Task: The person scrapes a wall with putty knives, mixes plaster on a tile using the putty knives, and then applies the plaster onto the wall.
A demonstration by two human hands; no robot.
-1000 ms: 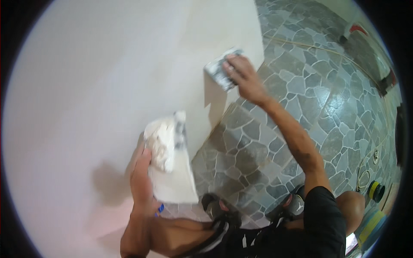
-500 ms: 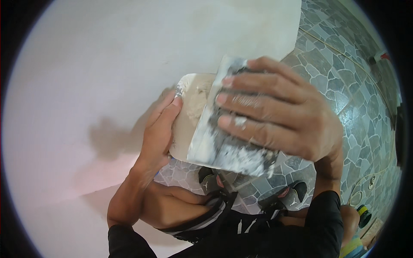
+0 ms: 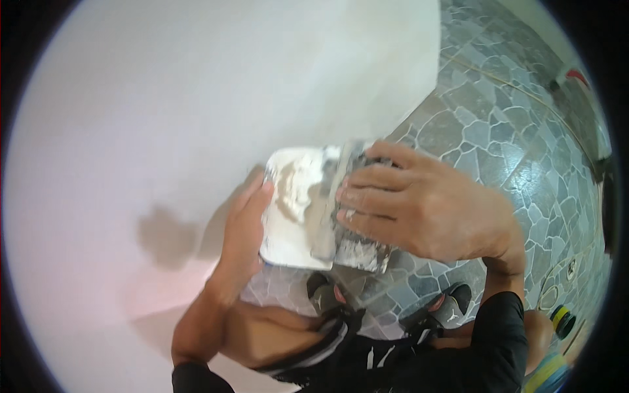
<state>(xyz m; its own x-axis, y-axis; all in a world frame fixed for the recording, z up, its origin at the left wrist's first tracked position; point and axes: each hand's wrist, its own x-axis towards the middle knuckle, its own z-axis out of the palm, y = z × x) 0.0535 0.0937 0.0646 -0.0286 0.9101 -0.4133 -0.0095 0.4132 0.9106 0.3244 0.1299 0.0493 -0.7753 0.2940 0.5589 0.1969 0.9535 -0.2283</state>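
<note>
My left hand point(image 3: 244, 226) is closed on the left edge of a flat white plate with rounded corners point(image 3: 278, 245), its thumb over the near face. A lump of creamy white putty point(image 3: 295, 193) lies on the plate. In my right hand point(image 3: 436, 206) is a wide, flat putty scraper point(image 3: 360, 255), smeared with white and dark grey. The fingers press along its back, and its blade edge rests across the right part of the plate, hiding that side. The underside of the plate and most of my left fingers cannot be seen.
A smooth pale wall point(image 3: 131, 98) fills the left and top, with my shadows on it. Stone-patterned floor point(image 3: 485, 134) lies to the right. A thin hose point(image 3: 517, 88) runs across it. Slippers point(image 3: 452, 304) show below, and a yellow-and-black round object point(image 3: 562, 321) stands at lower right.
Both hands, the plate and the scraper sit lower in view. The scraper has shifted right across the plate and turned more upright, uncovering more of the putty. The view has also shifted slightly.
</note>
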